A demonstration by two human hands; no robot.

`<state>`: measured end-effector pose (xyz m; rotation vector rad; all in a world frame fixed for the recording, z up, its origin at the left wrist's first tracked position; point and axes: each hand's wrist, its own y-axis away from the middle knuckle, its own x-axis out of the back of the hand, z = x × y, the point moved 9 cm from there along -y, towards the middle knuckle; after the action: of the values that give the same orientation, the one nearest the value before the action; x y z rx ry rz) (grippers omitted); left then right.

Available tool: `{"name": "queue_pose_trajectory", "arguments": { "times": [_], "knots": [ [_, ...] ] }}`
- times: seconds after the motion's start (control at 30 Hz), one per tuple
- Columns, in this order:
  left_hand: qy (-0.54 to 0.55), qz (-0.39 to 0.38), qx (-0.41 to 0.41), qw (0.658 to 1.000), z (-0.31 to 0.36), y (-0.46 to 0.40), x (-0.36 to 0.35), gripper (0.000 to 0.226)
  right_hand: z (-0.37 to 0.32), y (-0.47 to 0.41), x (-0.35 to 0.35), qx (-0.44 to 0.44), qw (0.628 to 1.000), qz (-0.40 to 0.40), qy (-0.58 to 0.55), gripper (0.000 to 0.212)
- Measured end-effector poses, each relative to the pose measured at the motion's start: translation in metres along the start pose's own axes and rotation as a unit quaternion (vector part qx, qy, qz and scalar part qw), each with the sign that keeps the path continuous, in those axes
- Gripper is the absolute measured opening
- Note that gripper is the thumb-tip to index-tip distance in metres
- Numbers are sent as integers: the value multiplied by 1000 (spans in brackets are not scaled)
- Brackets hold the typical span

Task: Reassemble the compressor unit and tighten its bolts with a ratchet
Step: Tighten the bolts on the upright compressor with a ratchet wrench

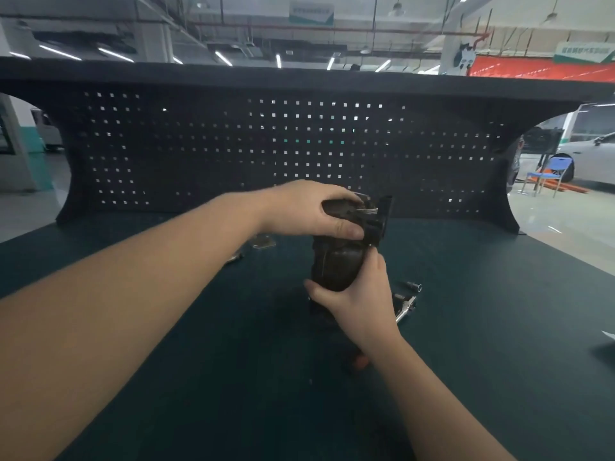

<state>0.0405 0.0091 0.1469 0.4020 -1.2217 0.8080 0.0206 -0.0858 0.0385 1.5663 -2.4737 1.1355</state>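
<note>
Dark compressor unit (pixel 336 261) is gripped by left hand (pixel 309 207) and right hand (pixel 359 301), mid-reassembly; ratchet (pixel 404 309) lies unused, bolts judged untightened.

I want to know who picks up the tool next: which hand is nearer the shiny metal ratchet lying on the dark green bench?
Right. The right hand grips the dark compressor unit's lower end, just beside the shiny metal ratchet; the left hand holds the unit's top, farther away.
</note>
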Motion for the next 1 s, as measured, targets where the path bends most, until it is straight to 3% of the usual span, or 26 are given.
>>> {"name": "queue_pose_trajectory", "arguments": {
  "times": [0.07,0.2,0.27,0.37,0.6,1.0],
  "knots": [
    [62,35,-11,997,-4,2,0,76,-1,4,1,-17,999,36,22,73],
    [45,37,5,998,-10,-3,2,63,0,8,1,-35,995,67,62,83],
    [33,40,10,999,-12,-5,4,45,4,3,-1,-34,999,31,22,84],
    [27,50,6,998,-12,-7,5,32,15,0,-3,-35,992,-63,-102,68],
    [54,60,14,997,-13,-8,4,24,17,-6,27,-14,980,-102,-171,35],
    [46,110,27,992,-11,-11,4,18,6,0,32,22,985,-116,-122,24]
  ]
}}
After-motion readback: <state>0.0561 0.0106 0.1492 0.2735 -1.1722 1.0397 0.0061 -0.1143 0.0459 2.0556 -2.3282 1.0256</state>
